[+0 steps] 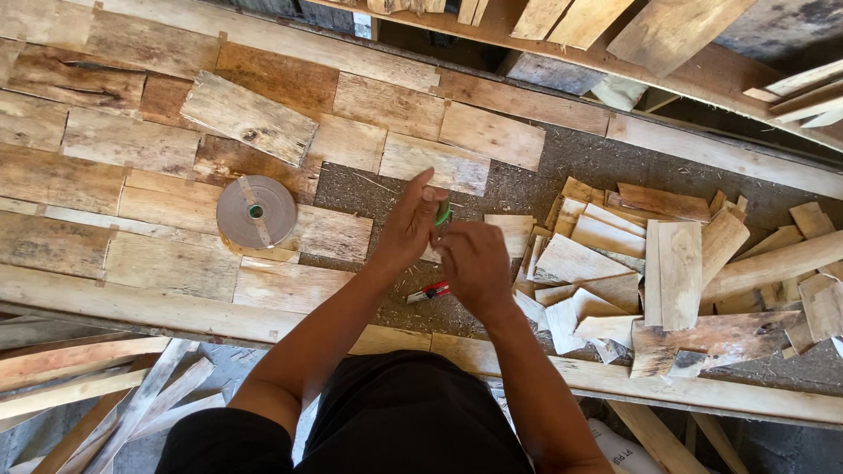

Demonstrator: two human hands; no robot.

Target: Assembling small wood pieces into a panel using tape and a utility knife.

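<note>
While your left hand [406, 226] pinches a small green object [443, 211] with its fingers drawn together, your right hand [474, 263] curls closed just beside it, touching. A red-handled tool [428, 292] lies below both hands on the workbench [562, 158], nearer your right, pointing left-right; a tape roll [255, 212] sits well left.

Tabletop: a rough workbench [562, 167] of grey, sawdust-strewn board, framed by long pale planks along its near and far edges.
Left side: flat offcuts of weathered wood [132, 140] laid edge to edge like patchwork, joined with strips of brown tape.
Right side: a loose heap of short pale wood pieces [676, 272], lying at all angles.
Floor: grey concrete [246, 364], with thin wooden slats [132, 404] piled at lower left.
Background: more planks [667, 31] stacked beyond the far edge, dark gaps beneath.
Light: soft, even daylight.
</note>
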